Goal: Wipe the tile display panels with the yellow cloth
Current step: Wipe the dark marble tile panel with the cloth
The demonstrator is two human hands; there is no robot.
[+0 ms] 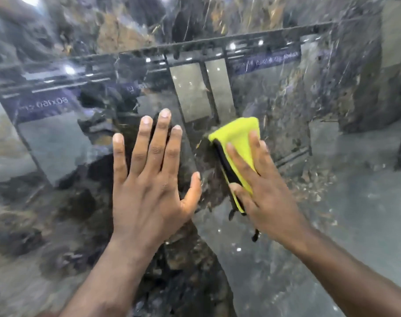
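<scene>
Yellow microfibre, folded into a pad with black trim: the yellow cloth (238, 138) sits under the right hand (270, 197). Its grip is fingers laid flat across the cloth and thumb hooked over the black edge, pressing it to the tile panel (332, 213). The cloth looks soft, light and limp, so it is best kept as a flat pad under the palm, or it would likely bunch. The left hand (149, 191) lies just beside it, fingers straight and spread, holding nothing, flat on the same glossy dark marbled face. That face looks hard and slick, so the cloth should glide. Open surface runs right and downward, while the left hand blocks a leftward stroke. A thin line far right may be the panel's edge.
</scene>
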